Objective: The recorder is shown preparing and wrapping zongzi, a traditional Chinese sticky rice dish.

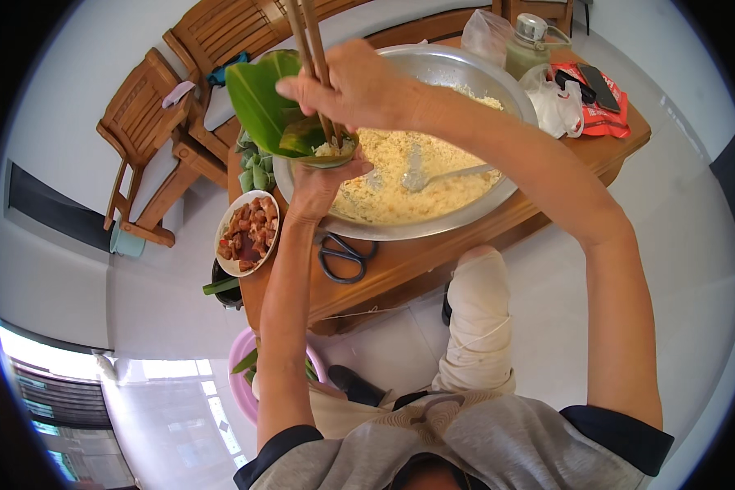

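My left hand [320,188] holds a cone of green leaves [260,101] from below, with some rice [332,149] inside. In my right hand [358,86] is a pair of wooden chopsticks [309,46], held upright, their tips down in the rice within the leaf. Both hands are above the left rim of a large metal basin [404,231] that holds yellowish rice [380,202]. A metal spoon [432,179] lies in that rice, its handle towards the right rim. Part of the basin is hidden behind my right forearm.
On the wooden table [324,303] are a bowl of meat chunks [248,229], black-handled scissors [343,260] and leaf-wrapped bundles [257,168]. Further right stand a bottle [527,49], plastic bags [551,101] and a phone [598,87]. A pink basin [240,373] with leaves sits low at left.
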Demonstrator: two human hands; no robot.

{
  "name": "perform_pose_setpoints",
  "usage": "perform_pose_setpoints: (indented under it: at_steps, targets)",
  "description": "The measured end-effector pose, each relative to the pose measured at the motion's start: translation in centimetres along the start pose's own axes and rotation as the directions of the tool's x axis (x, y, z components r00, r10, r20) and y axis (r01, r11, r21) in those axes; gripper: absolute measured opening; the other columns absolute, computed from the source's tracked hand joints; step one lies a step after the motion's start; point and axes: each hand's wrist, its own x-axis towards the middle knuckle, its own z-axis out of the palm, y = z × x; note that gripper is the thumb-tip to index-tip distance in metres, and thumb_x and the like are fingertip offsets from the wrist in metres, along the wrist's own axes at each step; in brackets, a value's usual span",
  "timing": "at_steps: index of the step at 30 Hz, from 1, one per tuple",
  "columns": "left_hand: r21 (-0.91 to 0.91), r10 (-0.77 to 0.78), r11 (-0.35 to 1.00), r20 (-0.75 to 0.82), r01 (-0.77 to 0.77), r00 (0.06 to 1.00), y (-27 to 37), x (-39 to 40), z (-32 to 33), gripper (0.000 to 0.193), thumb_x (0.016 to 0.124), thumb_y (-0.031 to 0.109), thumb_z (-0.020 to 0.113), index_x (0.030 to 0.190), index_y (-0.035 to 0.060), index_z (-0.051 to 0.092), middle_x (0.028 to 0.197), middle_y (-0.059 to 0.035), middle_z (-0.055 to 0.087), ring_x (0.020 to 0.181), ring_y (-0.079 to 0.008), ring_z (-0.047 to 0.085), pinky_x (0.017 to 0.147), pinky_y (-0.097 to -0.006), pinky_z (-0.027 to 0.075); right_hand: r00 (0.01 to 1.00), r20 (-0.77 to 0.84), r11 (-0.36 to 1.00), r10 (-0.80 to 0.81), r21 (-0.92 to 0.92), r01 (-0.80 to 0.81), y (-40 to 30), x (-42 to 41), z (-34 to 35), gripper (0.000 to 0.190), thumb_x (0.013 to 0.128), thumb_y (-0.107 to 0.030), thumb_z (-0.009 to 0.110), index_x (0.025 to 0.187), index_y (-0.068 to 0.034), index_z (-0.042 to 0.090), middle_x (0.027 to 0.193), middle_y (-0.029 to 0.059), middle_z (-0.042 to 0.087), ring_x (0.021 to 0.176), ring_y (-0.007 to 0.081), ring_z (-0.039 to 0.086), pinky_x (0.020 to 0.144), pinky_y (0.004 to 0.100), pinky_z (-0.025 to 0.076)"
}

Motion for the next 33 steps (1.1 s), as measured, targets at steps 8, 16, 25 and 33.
perform_pose_setpoints:
  at_steps: [8,16,25,33]
  targets:
    - [-0.091,0.048,0.995,0.048,-0.043,0.998,-0.4,0.2,-0.2,0.034,0.061,-0.012,0.063,0.089,0.0037,0.053,0.077,-0.0018,0.052,0.072,-0.0138,0.052,0.068,-0.0282,0.044,0.996,0.089,1.0,-0.009,0.025,0.006,0.8,-0.4,1.2,0.043,0.085,-0.035,0.048,0.062,0.0,0.055,0.043,0.0062,0.049,0.036,0.0117,0.048,0.034,0.0231,0.037]
    - [0.019,0.011,1.0,0.006,-0.011,1.0,-0.3,0.0,-0.2,0.031,0.061,-0.012,0.063,0.085,0.0053,0.052,0.077,-0.0017,0.053,0.072,-0.0126,0.053,0.067,-0.0276,0.044,0.986,0.08,0.989,0.147,0.003,-0.148,0.6,-1.2,0.5,0.044,0.085,-0.034,0.047,0.061,0.001,0.058,0.043,0.0078,0.051,0.037,0.0133,0.052,0.034,0.0248,0.039]
    - [-0.021,0.052,0.998,0.026,-0.052,0.998,-0.9,0.2,-0.7,0.032,0.061,-0.013,0.063,0.085,0.0053,0.053,0.077,-0.0016,0.053,0.073,-0.0122,0.052,0.068,-0.0272,0.044,0.988,0.118,0.992,0.095,0.07,-0.103,0.1,-0.3,1.2,0.042,0.084,-0.034,0.05,0.061,0.001,0.057,0.042,0.0084,0.049,0.036,0.0121,0.05,0.035,0.0243,0.04]
    - [0.002,0.023,1.0,-0.013,-0.023,1.0,-0.2,0.0,-0.3,0.029,0.061,-0.012,0.064,0.083,0.0047,0.053,0.078,-0.0018,0.053,0.073,-0.0125,0.053,0.068,-0.0273,0.044,0.994,-0.008,0.992,0.109,0.071,-0.108,-0.5,-0.1,-0.1,0.044,0.084,-0.035,0.049,0.062,0.0,0.058,0.043,0.0081,0.05,0.037,0.0145,0.051,0.036,0.0252,0.04]
